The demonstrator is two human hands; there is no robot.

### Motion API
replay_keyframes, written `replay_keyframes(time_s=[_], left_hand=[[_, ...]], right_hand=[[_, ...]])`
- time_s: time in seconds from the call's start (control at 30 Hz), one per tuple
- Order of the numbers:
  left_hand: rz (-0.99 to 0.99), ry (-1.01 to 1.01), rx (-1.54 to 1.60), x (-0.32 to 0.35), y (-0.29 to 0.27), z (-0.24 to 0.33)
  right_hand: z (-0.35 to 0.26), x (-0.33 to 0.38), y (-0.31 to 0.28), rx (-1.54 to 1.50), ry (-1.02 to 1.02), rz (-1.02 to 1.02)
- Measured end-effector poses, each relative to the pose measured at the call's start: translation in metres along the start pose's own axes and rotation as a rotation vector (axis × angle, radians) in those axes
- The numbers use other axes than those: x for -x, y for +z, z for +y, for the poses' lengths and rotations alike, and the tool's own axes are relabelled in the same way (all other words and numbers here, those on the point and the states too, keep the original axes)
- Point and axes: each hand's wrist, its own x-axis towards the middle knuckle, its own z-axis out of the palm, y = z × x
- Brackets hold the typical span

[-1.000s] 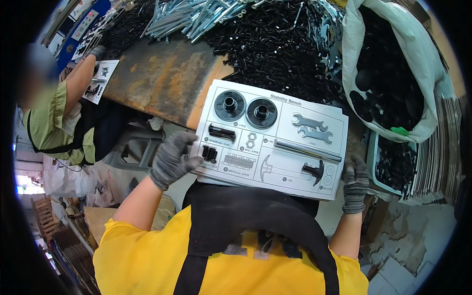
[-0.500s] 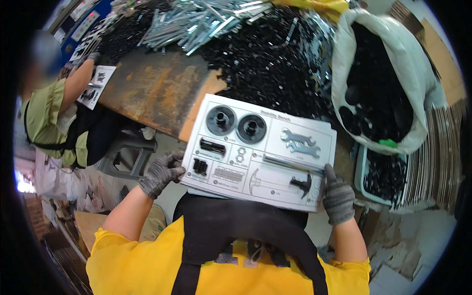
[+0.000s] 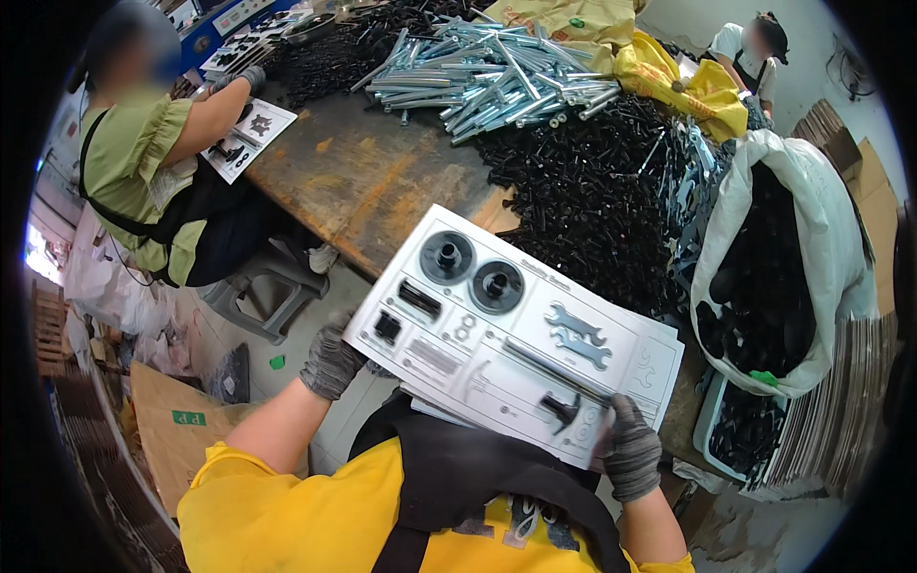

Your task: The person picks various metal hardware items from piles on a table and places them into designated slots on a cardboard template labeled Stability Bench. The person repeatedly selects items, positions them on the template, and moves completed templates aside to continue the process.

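Under a white printed card point(image 3: 621, 320), on top of a stack, my left hand point(image 3: 330, 363) in a grey glove closes on the left edge. My gloved right hand point(image 3: 630, 449) grips the lower right edge, its thumb by the end of a silver metal rod point(image 3: 554, 369). Also on the card are two round black discs point(image 3: 497, 286), two silver open-end wrenches point(image 3: 578, 336), black bolts point(image 3: 420, 300), small black pieces point(image 3: 387, 327) and a black T-shaped part point(image 3: 560, 412). The card slants down to the right above my lap. Fingers beneath it are hidden.
Heaped on the worn table point(image 3: 334, 172) are silver rods point(image 3: 497, 76) and black bolts point(image 3: 583, 201). A white sack point(image 3: 841, 239) of black parts stands right, above a tub point(image 3: 702, 425). A co-worker point(image 3: 153, 162) sits left with another card; a person point(image 3: 750, 57) is far right.
The card has turned clockwise, its right side now lower. My right hand has moved down with it, still gripping. The view has shifted, showing more of the far table and another person.
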Motion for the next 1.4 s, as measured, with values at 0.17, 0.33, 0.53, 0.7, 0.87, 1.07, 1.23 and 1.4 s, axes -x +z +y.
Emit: replay_keyframes(time_s=[0.17, 0.33, 0.53, 0.7, 0.87, 1.07, 1.23, 1.4], left_hand=[[0.045, 0.298, 0.371, -0.002, 0.011, 0.009], [0.127, 0.325, 0.274, -0.006, 0.032, 0.003], [0.309, 0.268, 0.428, -0.026, 0.046, 0.000], [0.443, 0.267, 0.463, -0.046, 0.037, 0.032], [0.488, 0.309, 0.415, -0.076, -0.001, 0.051], [0.573, 0.325, 0.426, -0.116, -0.047, 0.065], [0.586, 0.327, 0.389, -0.140, -0.072, 0.066], [0.281, 0.398, 0.417, -0.136, -0.080, 0.069]], right_hand=[[-0.045, -0.036, 0.009, 0.026, -0.205, -0.034], [-0.088, -0.073, 0.022, 0.107, -0.341, -0.124], [-0.127, -0.117, 0.038, 0.124, -0.331, -0.283], [-0.139, -0.138, 0.034, 0.038, -0.407, -0.268], [-0.118, -0.141, 0.030, -0.063, -0.382, -0.146], [-0.072, -0.134, 0.021, -0.150, -0.297, -0.043], [-0.030, -0.119, 0.011, -0.245, -0.223, 0.039], [0.009, -0.104, 0.012, -0.405, 0.022, 0.037]])
